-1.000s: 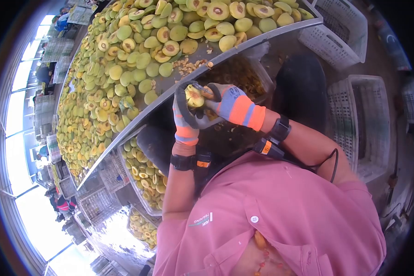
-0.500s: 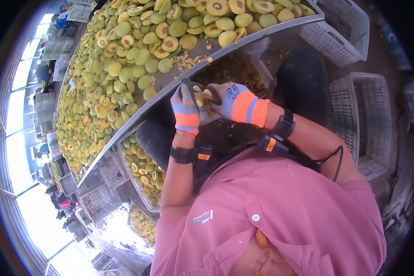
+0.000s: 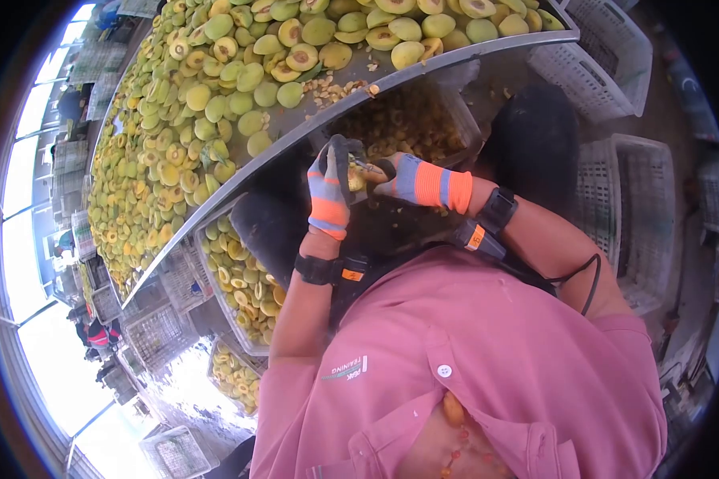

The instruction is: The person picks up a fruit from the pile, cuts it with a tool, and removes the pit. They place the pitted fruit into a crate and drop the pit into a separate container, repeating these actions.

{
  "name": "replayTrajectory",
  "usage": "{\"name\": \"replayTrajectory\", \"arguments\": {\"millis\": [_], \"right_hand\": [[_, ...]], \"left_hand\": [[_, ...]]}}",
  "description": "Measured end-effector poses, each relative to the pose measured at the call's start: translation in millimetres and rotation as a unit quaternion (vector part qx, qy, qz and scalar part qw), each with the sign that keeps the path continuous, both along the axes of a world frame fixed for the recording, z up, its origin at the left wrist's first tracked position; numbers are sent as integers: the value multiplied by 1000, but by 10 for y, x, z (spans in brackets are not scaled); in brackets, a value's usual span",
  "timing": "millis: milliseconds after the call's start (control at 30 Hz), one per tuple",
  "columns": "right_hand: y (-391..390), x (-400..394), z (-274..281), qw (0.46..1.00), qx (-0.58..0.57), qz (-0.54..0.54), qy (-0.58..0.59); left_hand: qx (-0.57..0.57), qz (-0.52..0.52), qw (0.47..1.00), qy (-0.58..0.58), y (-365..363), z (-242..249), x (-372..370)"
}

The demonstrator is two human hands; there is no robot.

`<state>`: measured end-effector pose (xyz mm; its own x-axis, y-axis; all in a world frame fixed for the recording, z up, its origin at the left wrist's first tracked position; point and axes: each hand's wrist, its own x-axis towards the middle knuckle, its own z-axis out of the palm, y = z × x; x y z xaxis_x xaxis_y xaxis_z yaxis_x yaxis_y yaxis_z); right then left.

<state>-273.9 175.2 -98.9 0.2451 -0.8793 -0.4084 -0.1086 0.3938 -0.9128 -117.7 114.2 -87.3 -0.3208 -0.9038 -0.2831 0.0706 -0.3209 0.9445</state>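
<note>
My left hand (image 3: 328,188), in a grey, orange and blue glove, is closed around a yellow-green stone fruit piece (image 3: 356,177). Opposite it my right hand (image 3: 423,182), gloved alike, grips a small pitting tool (image 3: 373,171) whose brownish end meets the fruit. The tool's exact shape is mostly hidden by fingers. Both hands are close together, just below the metal table rim (image 3: 295,144). Behind them, under the rim, a bin (image 3: 465,120) holds brownish pits and scraps.
Halved fruits (image 3: 216,96) are heaped across the metal table, with loose kernels (image 3: 331,89) near its rim. A crate of fruit halves (image 3: 244,279) stands by my left knee. White plastic crates (image 3: 623,215) stand at right. Another person (image 3: 102,334) is far left.
My right hand has drawn slightly away from my left and turned, showing more of the fruit and tool. The view has shifted a little; both hands still hold their things.
</note>
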Motion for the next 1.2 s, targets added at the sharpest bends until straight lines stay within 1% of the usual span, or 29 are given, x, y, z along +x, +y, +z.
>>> {"name": "replayTrajectory", "arguments": {"millis": [33,133,167,233,267,333,367,467,500,567,600,633,667,700,733,767,800,867,900,933,1000,1033,1067,1100,1133,1167,1200], "right_hand": [[-3,23,-19,1000,4,2,2],[3,168,-207,999,10,-38,12],[15,168,-163,999,19,-35,19],[28,143,-56,998,34,-30,37],[39,157,-134,998,-16,-46,30],[67,193,-362,990,-120,-76,10],[79,130,-172,991,-115,-59,29],[95,33,-57,998,-48,-36,-1],[106,-29,-56,999,-51,10,14],[141,-126,-72,993,-58,97,43],[135,-130,-112,975,-187,118,-19],[131,-114,-180,937,-311,138,-81],[128,-117,-135,935,-277,149,-163],[110,-108,0,927,-238,160,-242],[142,-139,148,930,-36,157,-332],[174,-136,288,886,170,143,-406],[191,-122,300,845,200,135,-478],[163,-106,284,741,252,119,-611],[128,-81,194,756,226,84,-609],[108,-68,120,769,219,22,-600],[36,-23,-12,788,200,-95,-575],[-7,-58,-111,907,151,-111,-377],[-19,-12,-60,938,153,-137,-280],[-16,64,-15,957,154,-165,-180],[-13,126,21,966,155,-193,-77],[-16,201,0,975,93,-191,-65],[4,215,-15,981,4,-171,-91]], "left_hand": [[-26,21,999,35,19,-87,18],[-98,15,991,-88,37,-199,14],[-118,-3,985,-128,30,-179,-11],[-286,1,935,-209,1,-261,-45],[-369,5,896,-247,-24,-282,-60],[-494,-47,824,-273,-75,-128,-104],[-551,-74,781,-285,-94,-32,-109],[-556,-177,771,-257,-141,155,-61],[-572,-244,738,-263,-170,219,-19],[-529,-264,767,-250,-109,241,39],[-508,-275,779,-243,-102,260,63],[-519,-286,773,-229,-114,282,86],[-424,-255,851,-177,-85,334,93],[-320,-219,914,-122,-24,407,86],[-208,-180,959,-63,32,433,68],[-194,-155,968,-34,94,405,28],[-160,-125,979,-8,122,368,20],[-91,-62,993,41,96,252,25],[-63,-34,993,93,31,206,19],[-38,7,994,100,36,184,45],[7,91,989,113,46,288,75],[-11,107,992,70,46,282,116],[-22,108,992,67,29,254,161],[-31,107,992,63,4,220,207],[-38,105,992,60,-6,188,245],[-85,87,992,26,0,180,266],[-132,69,989,-7,3,168,279]]}}
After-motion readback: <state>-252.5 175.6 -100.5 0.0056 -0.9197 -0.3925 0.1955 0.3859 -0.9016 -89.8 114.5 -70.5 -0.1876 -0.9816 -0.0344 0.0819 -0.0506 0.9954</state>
